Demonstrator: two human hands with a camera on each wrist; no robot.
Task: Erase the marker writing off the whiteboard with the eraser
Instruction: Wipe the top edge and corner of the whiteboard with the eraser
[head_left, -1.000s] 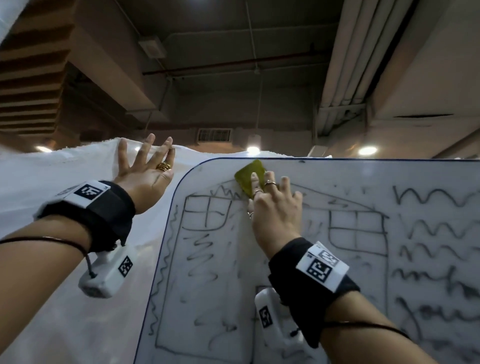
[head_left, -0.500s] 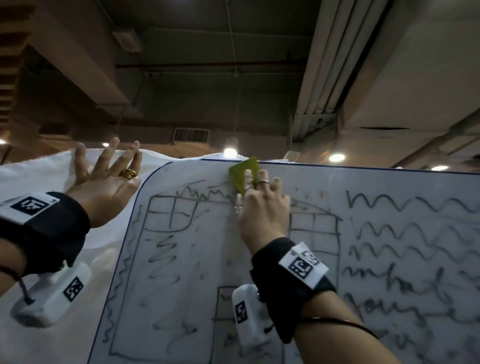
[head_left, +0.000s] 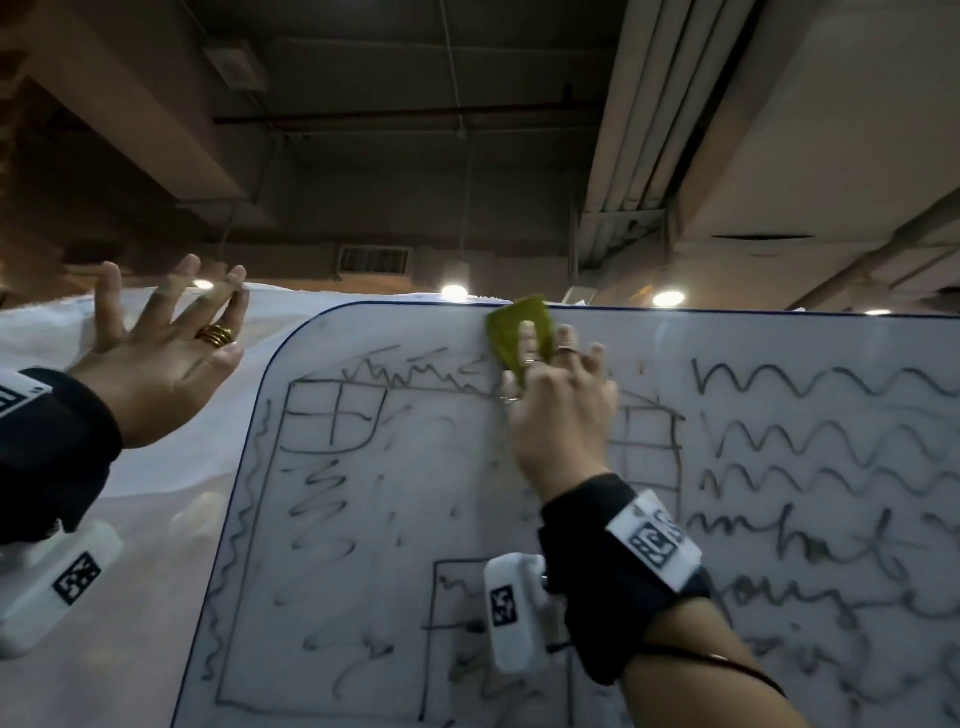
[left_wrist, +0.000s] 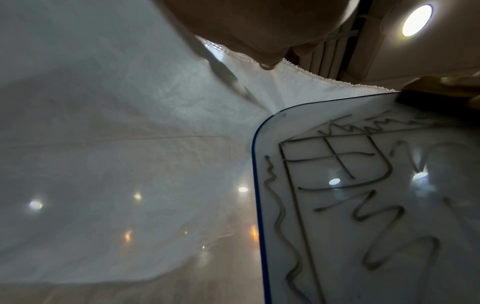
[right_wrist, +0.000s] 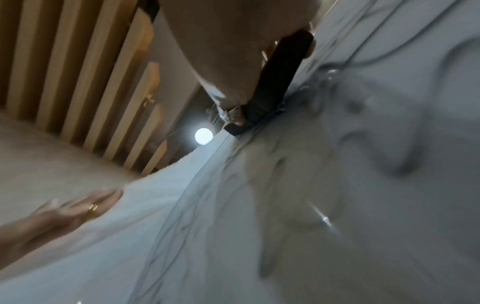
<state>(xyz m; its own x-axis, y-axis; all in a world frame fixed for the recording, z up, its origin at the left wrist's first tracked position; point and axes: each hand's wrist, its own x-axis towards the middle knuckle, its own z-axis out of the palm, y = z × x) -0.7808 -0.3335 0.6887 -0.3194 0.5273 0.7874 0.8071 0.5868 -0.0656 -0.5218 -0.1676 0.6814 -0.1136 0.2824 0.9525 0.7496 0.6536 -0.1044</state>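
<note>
Right hand (head_left: 558, 410) grips eraser (head_left: 519, 332), now slid up to whiteboard (head_left: 727, 343) top edge; roof peak seemingly wiped, most writing remains. Left hand (head_left: 161, 358) spread wide beside whiteboard.

White cloth (head_left: 171, 499) draped left of and behind the drawing surface, wrinkled, with a frayed top hem (left_wrist: 324, 79) running along the upper edge. Dark ceiling above, crossed by pale ducts (head_left: 644, 130) on the right and a thin pipe (head_left: 405, 117) across the middle. Air vent (head_left: 373, 260) on the far wall. Round lamps (head_left: 453, 292) lit just over the cloth line. Wooden slats (right_wrist: 78, 72) visible in the right wrist view, blurred.
</note>
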